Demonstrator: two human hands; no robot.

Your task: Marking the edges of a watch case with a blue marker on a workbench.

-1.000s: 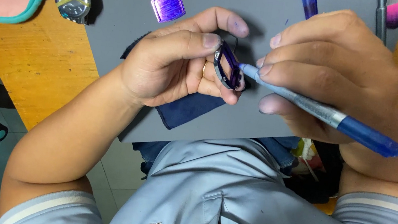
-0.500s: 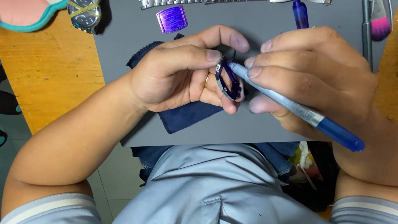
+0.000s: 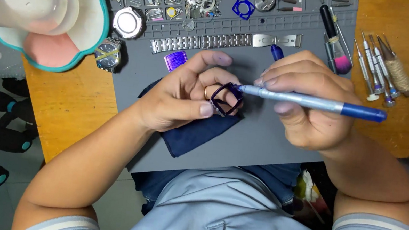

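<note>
Head view: the left hand (image 3: 185, 99) pinches a purple watch case (image 3: 226, 99) above a blue cloth (image 3: 194, 132) on the grey mat (image 3: 274, 139). The right hand (image 3: 302, 103) grips a blue pen tool (image 3: 315, 102), tip at the case's edge. This looks like fitting work; it needs steady pressure. A purple square part (image 3: 175, 60) lies near the metal bracelet (image 3: 198, 42).

- Left hand (image 3: 186, 97), forearm bare, reaches in from the lower left; its thumb and curled fingers pinch closed.
- Right hand (image 3: 304, 104) comes from the lower right, fingers wrapped in a writing grip, fingertips close to the left hand's.
</note>
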